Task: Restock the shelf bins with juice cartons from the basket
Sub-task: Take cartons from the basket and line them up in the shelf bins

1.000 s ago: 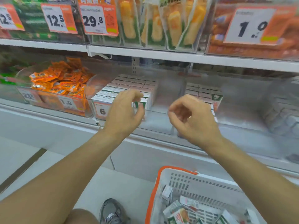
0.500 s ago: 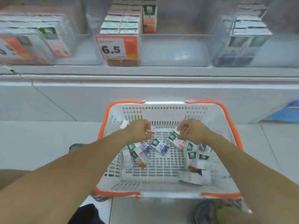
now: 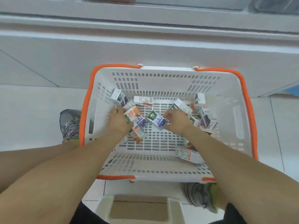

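A white basket (image 3: pixel 161 75) with an orange rim stands on the floor below me, holding several small juice cartons. Both my hands are down inside it. My left hand (image 3: pixel 119 121) curls its fingers around an orange carton (image 3: pixel 131 113) at the basket's left. My right hand (image 3: pixel 177 121) grips a purple grape carton (image 3: pixel 157 121) near the middle, thumb under one end and fingers over the top. More cartons lie by the far wall (image 3: pixel 143 100) and under my right forearm (image 3: pixel 188 155). The shelf bins are out of view.
The white base of the shelf unit (image 3: pixel 145 46) runs across just beyond the basket. My two shoes (image 3: pixel 69 123) (image 3: pixel 202 198) flank the basket on the tiled floor. A white stool (image 3: pixel 139 209) sits between my legs at the bottom edge.
My view has tilted from the shelf bins down to the basket. Both hands dropped from the shelf into the basket and have closed on cartons.
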{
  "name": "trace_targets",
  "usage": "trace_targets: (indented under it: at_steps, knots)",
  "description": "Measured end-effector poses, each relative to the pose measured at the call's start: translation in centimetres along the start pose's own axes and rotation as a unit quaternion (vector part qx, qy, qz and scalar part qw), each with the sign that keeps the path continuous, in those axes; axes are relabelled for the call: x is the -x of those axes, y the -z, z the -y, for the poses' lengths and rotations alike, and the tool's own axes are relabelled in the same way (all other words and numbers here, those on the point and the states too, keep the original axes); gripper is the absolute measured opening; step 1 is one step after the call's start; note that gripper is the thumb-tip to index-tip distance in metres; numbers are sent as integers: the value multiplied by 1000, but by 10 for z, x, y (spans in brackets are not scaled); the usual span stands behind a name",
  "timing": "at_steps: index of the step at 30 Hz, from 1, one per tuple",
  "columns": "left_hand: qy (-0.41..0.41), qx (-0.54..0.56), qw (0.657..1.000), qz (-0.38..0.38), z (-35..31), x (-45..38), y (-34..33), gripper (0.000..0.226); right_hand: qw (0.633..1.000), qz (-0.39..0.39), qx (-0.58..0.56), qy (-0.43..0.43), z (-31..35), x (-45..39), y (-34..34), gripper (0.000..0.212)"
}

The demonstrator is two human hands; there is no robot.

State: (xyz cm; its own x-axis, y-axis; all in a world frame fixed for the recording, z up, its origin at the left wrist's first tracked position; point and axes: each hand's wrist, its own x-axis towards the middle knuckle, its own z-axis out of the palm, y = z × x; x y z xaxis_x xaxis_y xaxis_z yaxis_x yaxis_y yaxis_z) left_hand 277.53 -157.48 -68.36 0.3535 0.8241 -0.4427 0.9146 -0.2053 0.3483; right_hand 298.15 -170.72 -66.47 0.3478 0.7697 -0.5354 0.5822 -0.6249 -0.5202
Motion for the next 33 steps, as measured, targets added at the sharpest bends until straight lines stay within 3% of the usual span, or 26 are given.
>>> trace_targets:
  at_steps: [6,10,14,18,22,25,27,30,33]
  knots:
    - [15,104,994,1,1,-5,4,54,997,35,64,-32,13,-35,-34,69]
    - [50,181,980,61,-6,-7,17,40,987,30,142,-69,30,-40,-46,82]
    - [155,347,897,225,-10,-9,37,32,975,24,183,-123,35,-31,-56,77]
    - [157,406,868,238,-12,-6,54,72,981,54,51,-180,27,-22,-37,44]
    - [86,357,898,242,-24,0,88,68,954,63,-214,-199,28,-18,18,42]
    - [19,262,924,278,-51,13,131,51,919,59,-366,-136,41,5,65,58]
    - [-25,191,933,303,-78,27,163,39,904,77,-414,-70,56,27,98,62]
    - [-80,114,936,324,-127,53,205,31,885,113,-452,17,78,60,142,33]
    - [-152,73,930,327,-172,77,244,22,900,81,-421,77,94,95,183,28]
